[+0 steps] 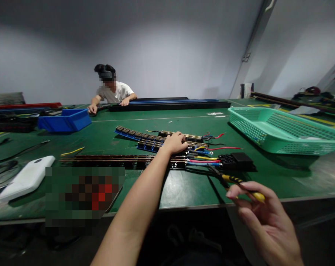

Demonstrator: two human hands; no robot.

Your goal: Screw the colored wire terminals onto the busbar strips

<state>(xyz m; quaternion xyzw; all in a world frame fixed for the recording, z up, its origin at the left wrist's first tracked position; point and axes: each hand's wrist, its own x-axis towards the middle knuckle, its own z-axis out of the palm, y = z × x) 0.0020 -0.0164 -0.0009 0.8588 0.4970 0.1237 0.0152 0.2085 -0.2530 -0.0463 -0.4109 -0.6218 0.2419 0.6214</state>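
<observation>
My left hand (175,143) reaches across the bench with its fingers curled over a short blue-and-black strip (149,145) that carries copper bars. More short strips lie beside it, their wire ends pointing right. In front runs a long black strip (123,159) with copper bars, and coloured wires (203,162) join it to a black connector block (236,161). My right hand (267,218) is closed around the yellow-and-black handles of pliers (232,180). The pliers' jaws are close to the blue wire; whether they grip it I cannot tell.
A green perforated basket (280,147) stands at the right, a blue bin (69,120) at the left. A white power bank (28,177) and black cables lie at the near left. Across the bench (189,192), another person (114,90) works beside long black profiles (170,106).
</observation>
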